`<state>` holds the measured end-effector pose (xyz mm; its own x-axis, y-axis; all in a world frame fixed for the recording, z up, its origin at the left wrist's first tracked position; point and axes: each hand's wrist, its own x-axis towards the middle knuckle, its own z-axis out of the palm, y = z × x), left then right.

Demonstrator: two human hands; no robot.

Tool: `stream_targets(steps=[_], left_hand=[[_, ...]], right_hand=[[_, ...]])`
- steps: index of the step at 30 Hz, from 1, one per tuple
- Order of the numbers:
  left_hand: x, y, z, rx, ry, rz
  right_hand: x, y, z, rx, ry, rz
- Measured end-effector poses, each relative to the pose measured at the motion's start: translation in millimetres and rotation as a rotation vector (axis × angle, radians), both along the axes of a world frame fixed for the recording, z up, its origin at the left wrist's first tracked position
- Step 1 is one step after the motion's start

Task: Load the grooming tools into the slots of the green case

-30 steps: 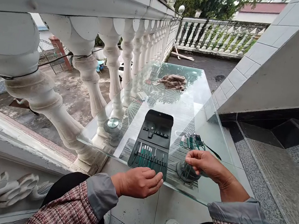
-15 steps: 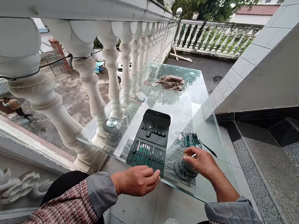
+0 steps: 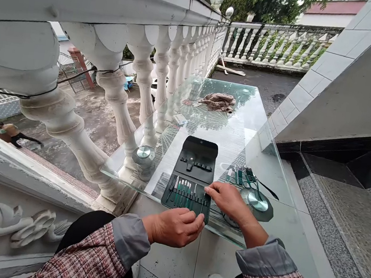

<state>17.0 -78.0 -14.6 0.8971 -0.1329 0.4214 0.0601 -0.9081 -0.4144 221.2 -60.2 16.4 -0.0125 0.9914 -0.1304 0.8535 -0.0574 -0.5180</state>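
Note:
A black fold-open tool case lies on a glass table, its lower row filled with several slim green-handled tools. My left hand is curled at the case's near edge, pinching its lower right corner. My right hand rests at the right end of that tool row, fingers pinched on a thin tool there that I cannot make out. A small heap of loose tools lies on the glass to the right of the case.
A white balustrade runs along the table's left side. A crumpled brown cloth lies at the far end of the glass. Round metal table mounts show under the glass. A tiled wall rises on the right. A person walks in the yard below.
My right hand has moved left from the loose tools over the metal mount to the right end of the case's tool row. My left hand stays at the case's near edge.

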Motion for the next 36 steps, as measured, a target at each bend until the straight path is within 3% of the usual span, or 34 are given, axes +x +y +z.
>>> stream_targets(steps=[4, 8, 14, 18, 27, 36], left_hand=[[0, -1, -2.7, 0.004, -0.010, 0.007], [0, -2, -3.6, 0.011, -0.009, 0.018], [-1, -2, -5.1, 0.034, -0.006, 0.024], [0, -2, -7.9, 0.024, -0.017, 0.024], [-1, -3, -2.2, 0.006, 0.005, 0.030], [-1, -4, -0.1, -0.029, 0.005, 0.055]], right_hand=[[-8, 5, 6.2, -0.045, -0.187, -0.054], [-14, 7, 9.2, -0.065, -0.233, -0.084], [-17, 8, 7.1, -0.067, -0.190, -0.127], [-13, 13, 1.4, -0.016, -0.030, -0.183], [41, 14, 5.5, 0.176, 0.321, -0.495], [72, -12, -10.4, -0.062, 0.201, -0.461]])
